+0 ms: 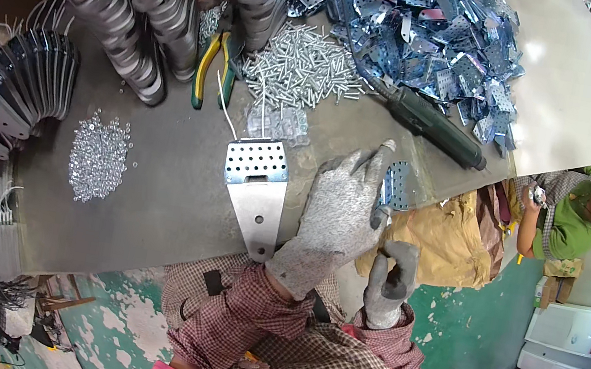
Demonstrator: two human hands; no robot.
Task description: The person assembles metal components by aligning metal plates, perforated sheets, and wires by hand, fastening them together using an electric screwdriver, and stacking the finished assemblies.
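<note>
Left hand [336,218], in a grey knit glove, lies flat with fingers spread on a small perforated metal plate [396,187] at the near edge of the grey workbench [169,203]. Right hand [390,281], gloved alike, hangs just off that edge, fingers curled, holding nothing visible. Beside the left hand: a tapered steel hinge plate [257,190], shiny and perforated. Farther back: loose bolts [302,70], nuts [98,153], pliers [210,67]. Floor [467,320] green, worn.
</note>
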